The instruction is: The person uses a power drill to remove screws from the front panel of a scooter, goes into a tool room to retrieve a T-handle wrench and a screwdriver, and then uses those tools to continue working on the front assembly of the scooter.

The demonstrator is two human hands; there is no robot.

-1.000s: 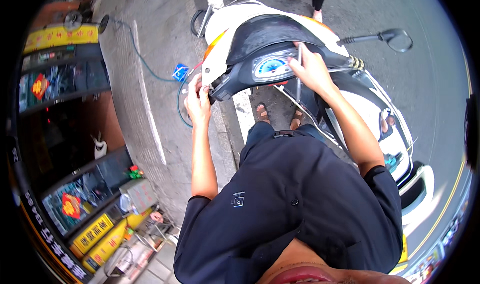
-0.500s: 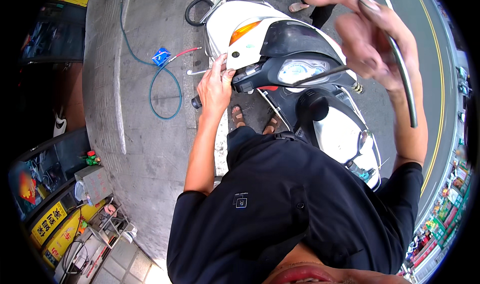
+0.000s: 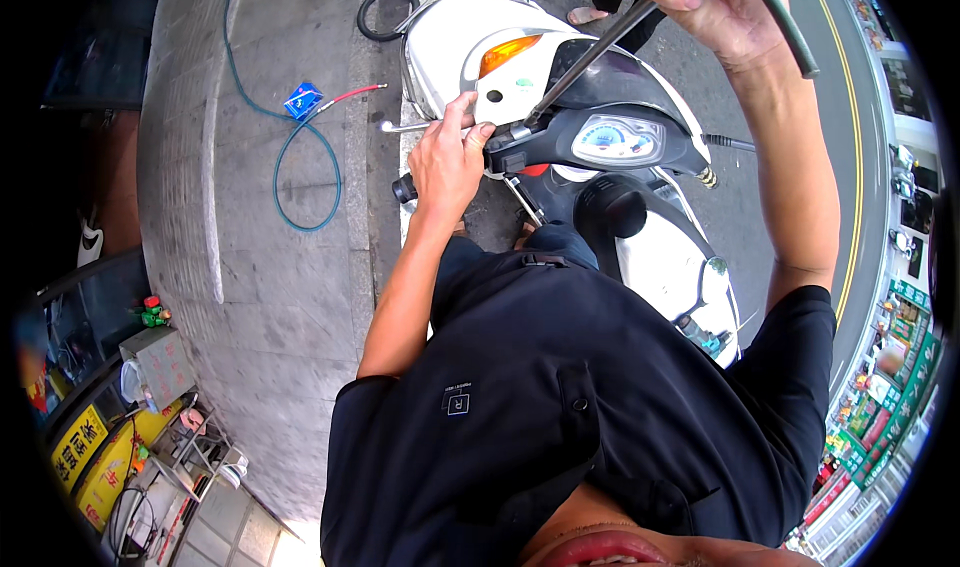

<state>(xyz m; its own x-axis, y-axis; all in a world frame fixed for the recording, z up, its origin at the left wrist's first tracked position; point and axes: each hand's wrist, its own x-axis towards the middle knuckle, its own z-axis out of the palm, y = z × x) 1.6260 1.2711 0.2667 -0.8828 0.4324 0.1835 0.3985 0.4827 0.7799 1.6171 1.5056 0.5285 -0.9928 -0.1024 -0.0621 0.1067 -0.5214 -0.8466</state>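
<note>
“Fingers of the right hand (image 3: 730, 22): how do they stand?”

“Curled well in around the upper end of a long metal rod (image 3: 590, 64). Part of the hand runs past the far edge of view, so I can't tell how tight the grip is.”

“And the rod?”

“It slants left and nearer across the front of the white scooter (image 3: 450, 45), its lower end by the edge of the front cover (image 3: 505, 82), left of the dashboard (image 3: 618, 140). What it meets there is too small to make out. A dark bar (image 3: 783, 19) shows beside the same palm; any join is hidden.”

“How would it handle?”

“Stiff, I'd judge, with some weight, and slick in a sweaty palm. Hold it high for leverage, and guide it low. The cover looks thin enough to scratch.”

“The left hand (image 3: 450, 167)?”

“Thumb and forefinger slightly parted, tips at the cover's near-left edge. Whether they pinch anything, I can't tell.”

“Farther out?”

“Left of that hand, a brake lever (image 3: 405, 126) and a black grip (image 3: 404, 189). Beyond, on the left pavement, a blue box (image 3: 302, 101) beside a teal hose (image 3: 277, 182).”
</note>
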